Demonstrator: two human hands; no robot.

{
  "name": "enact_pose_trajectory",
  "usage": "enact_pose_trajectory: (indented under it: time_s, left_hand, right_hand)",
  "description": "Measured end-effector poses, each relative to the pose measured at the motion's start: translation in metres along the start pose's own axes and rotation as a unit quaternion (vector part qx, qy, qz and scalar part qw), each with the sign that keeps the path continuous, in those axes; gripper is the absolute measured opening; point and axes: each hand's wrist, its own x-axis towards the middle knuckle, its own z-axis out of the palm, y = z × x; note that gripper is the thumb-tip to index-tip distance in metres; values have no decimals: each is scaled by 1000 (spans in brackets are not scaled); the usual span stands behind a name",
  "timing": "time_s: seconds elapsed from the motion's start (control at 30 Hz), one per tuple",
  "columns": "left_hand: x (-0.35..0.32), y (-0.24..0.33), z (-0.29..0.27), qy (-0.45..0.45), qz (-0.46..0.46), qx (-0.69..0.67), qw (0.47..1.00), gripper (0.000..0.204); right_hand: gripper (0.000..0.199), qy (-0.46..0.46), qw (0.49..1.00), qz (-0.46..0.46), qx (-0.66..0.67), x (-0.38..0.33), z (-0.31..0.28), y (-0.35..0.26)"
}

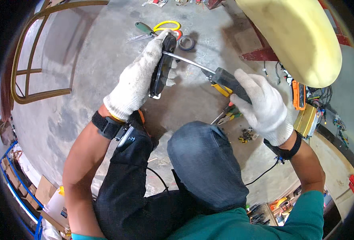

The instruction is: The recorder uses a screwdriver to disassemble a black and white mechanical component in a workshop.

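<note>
My left hand [133, 89], in a white knit glove, grips a black curved part [159, 74] with a glossy surface and holds it on edge above the floor. What kind of part it is I cannot make out. The fingertips show past its right side. In my right hand [267, 108], also gloved, is a screwdriver [229, 81] with a thick dark handle. Its long metal shaft points left, and the tip meets the upper part of the black piece; the exact contact spot is too small to tell.
On the grey floor lie yellow-and-red-handled scissors [168, 26], a dark tape roll [186, 43] and yellow-handled pliers [221, 89]. At right are a large pale-yellow rounded panel [301, 40], an orange meter [299, 95] and a gold metal box [305, 121]. A brown metal frame [45, 97] stands at left.
</note>
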Motion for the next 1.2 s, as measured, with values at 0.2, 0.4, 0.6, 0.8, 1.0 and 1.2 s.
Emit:
enact_pose_trajectory:
  time_s: [0.2,0.4,0.6,0.8,1.0,1.2]
  left_hand:
    - [2,-6,3,21,167,105,980,62]
    - [-15,11,3,17,-41,-5,999,57]
    - [-10,-8,-7,-7,-31,-10,999,58]
    - [-11,-14,-3,-47,3,1,999,70]
    - [-12,-8,0,-37,-7,-26,999,69]
    - [-13,-3,7,-21,-4,-29,999,67]
  right_hand:
    - [52,-46,973,77,214,-4,-11,-4]
    - [45,-130,835,351,403,-1,-9,-26]
    - [47,-8,966,117,231,-4,2,-25]
    - [38,11,951,181,250,-8,-3,-28]
    - [32,-18,904,278,325,-4,-11,-35]
    - [24,-66,769,424,474,4,-20,-34]
